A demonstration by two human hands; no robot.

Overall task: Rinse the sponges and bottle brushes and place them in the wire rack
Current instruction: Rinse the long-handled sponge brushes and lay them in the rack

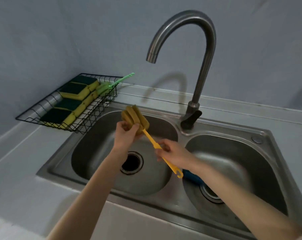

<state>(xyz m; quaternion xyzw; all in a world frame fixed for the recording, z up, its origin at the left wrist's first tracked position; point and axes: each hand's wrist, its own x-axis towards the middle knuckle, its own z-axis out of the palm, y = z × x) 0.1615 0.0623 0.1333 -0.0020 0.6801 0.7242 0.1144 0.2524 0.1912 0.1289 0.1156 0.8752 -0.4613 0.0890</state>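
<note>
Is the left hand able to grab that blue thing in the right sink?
Probably not yet. The left hand is squeezing the yellow brush, and the right arm crosses over the blue thing.

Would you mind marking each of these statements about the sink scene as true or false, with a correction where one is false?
1. Water is running from the tap. False: no stream shows at the spout.
2. The left hand squeezes the yellow brush's sponge head. True.
3. The right hand holds the green brush. False: it grips the yellow brush's handle; the green brush lies in the wire rack.
4. Sponges already sit in the wire rack. True.
5. The yellow brush is held over the right basin. False: its head is over the left basin.
</note>
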